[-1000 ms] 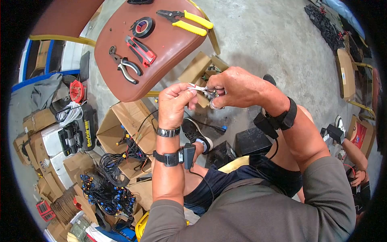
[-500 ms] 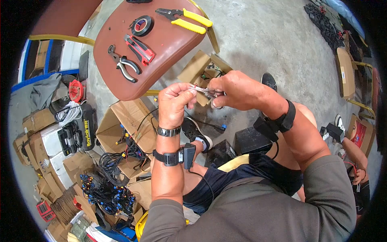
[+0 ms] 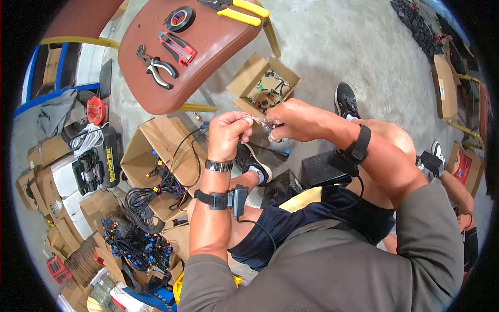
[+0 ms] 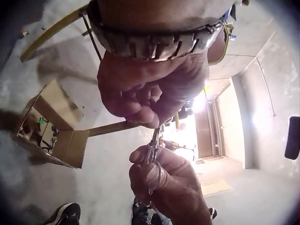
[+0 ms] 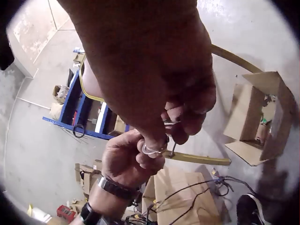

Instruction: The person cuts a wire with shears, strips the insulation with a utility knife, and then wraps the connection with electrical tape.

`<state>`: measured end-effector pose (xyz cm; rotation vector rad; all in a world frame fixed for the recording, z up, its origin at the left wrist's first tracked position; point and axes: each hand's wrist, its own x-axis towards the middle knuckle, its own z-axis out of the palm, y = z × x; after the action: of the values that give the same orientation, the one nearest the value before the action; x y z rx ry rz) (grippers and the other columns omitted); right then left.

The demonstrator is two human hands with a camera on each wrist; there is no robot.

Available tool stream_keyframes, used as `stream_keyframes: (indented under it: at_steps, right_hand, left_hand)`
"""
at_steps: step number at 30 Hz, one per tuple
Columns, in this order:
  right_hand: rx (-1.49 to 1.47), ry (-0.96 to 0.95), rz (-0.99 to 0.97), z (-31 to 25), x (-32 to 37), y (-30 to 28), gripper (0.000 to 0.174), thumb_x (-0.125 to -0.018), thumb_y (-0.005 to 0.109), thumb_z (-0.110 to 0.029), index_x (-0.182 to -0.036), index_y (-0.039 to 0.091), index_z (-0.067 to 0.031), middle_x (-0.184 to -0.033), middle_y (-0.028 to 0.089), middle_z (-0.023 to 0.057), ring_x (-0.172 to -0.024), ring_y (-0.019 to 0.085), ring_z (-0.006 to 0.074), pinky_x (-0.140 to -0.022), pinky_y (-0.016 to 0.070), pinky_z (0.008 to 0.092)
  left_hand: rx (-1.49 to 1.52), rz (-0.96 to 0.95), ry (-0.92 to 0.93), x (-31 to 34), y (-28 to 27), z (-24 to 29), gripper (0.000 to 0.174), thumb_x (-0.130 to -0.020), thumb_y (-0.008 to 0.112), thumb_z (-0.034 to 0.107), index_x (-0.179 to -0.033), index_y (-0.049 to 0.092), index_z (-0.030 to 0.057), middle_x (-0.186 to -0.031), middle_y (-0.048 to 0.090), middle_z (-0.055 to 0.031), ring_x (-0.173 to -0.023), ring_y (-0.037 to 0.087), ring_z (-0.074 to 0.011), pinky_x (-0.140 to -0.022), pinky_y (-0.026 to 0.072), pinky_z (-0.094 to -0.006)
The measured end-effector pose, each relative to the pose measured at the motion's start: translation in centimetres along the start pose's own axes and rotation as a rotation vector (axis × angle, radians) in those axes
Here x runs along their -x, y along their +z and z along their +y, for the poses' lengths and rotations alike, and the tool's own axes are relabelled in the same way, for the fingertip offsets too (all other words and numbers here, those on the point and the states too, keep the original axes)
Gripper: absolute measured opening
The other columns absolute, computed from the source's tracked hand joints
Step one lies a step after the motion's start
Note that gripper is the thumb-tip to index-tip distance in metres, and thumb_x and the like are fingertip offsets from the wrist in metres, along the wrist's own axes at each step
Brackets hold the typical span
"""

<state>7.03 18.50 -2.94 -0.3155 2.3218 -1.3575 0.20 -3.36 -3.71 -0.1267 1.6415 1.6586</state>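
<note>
My right hand grips a small pair of silver scissors, its fingers curled at the finger loops. One loop shows at the fingers in the left wrist view. The blades point left toward my left hand, which pinches a small thin red piece between thumb and forefinger. The piece's kind I cannot tell, as the fingertips hide most of it. Both hands are close together in the air, in front of the seat of the brown chair.
On the chair lie pliers, a red utility knife, black tape and yellow-handled wire strippers. An open cardboard box of small parts stands beyond the hands. Cable bundles and boxes crowd the left; another person's arm shows at right.
The head view has shifted, so the chair and its tools sit higher and more of the parts box shows. The hands stay together with the scissors at the left fingertips.
</note>
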Motion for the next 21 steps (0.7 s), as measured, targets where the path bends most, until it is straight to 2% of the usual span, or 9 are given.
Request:
stream_keyframes:
  at_steps: [6,9,18,21]
  right_hand:
    - [-0.001,0.017,-0.035,0.41,-0.35,1.01,0.029,-0.079,0.075,-0.022,-0.087,0.061,0.0030,-0.072,0.061,0.0185,-0.068,0.058,0.0364,-0.062,0.0449,0.0424]
    - [-0.064,0.094,-0.068,-0.32,-0.36,0.74,0.031,-0.077,0.073,-0.024,-0.087,0.066,0.0040,-0.079,0.065,0.0237,-0.079,0.065,0.0413,-0.071,0.0497,0.0468]
    - [-0.016,0.046,-0.025,-0.06,-0.27,0.76,0.036,-0.074,0.073,-0.032,-0.085,0.068,0.0018,-0.078,0.067,0.0232,-0.079,0.066,0.0404,-0.071,0.0509,0.0464]
    - [-0.014,-0.014,0.002,0.14,-0.09,0.62,0.036,-0.075,0.078,-0.028,-0.086,0.063,0.0029,-0.072,0.062,0.0185,-0.069,0.061,0.0357,-0.062,0.0455,0.0438]
  left_hand:
    - [-0.043,0.018,-0.067,0.03,-0.83,-0.90,0.008,-0.085,0.070,0.005,-0.092,0.070,0.0004,-0.067,0.065,-0.0036,-0.052,0.057,-0.0101,-0.047,0.0433,-0.0218]
    - [0.003,0.036,-0.059,0.25,-0.71,-0.81,0.007,-0.084,0.069,0.003,-0.090,0.069,-0.0013,-0.066,0.064,-0.0042,-0.050,0.055,-0.0096,-0.044,0.0413,-0.0216]
    - [-0.037,-0.009,-0.079,0.48,-0.46,-0.82,0.008,-0.084,0.070,0.004,-0.092,0.070,0.0012,-0.068,0.066,-0.0034,-0.053,0.058,-0.0101,-0.047,0.0447,-0.0219]
    - [-0.035,0.003,-0.062,0.40,-0.24,-0.69,0.008,-0.084,0.071,0.005,-0.091,0.070,0.0010,-0.068,0.066,-0.0038,-0.052,0.058,-0.0103,-0.046,0.0440,-0.0218]
